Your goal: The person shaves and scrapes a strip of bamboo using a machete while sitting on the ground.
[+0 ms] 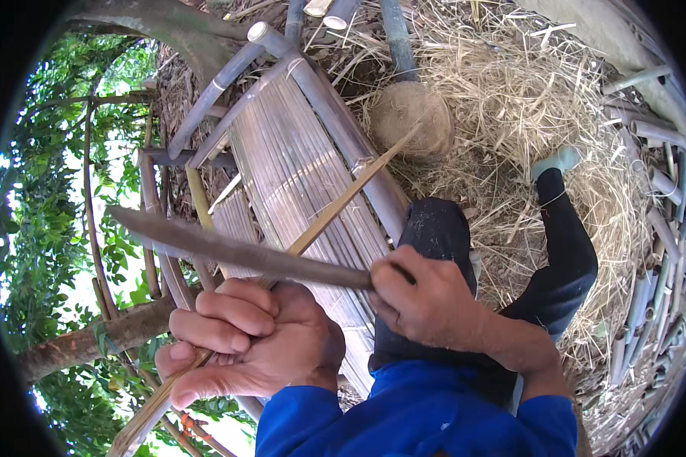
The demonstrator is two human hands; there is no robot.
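Note:
My right hand is closed round the handle of a long knife with a broad, dark, slightly curved blade. The blade points left and lies across a long split bamboo strip, just above my left hand. That hand, palm up, has its fingers wrapped round the strip. From the lower left the strip slants up to the right, its thin far end over a round wooden block. Whether the edge touches the strip I cannot tell.
A slatted bamboo bench stands ahead of me, left of my dark-trousered leg. Pale shavings cover the ground on the right. Bamboo pieces are heaped along the right edge. A thick branch and green foliage lie left.

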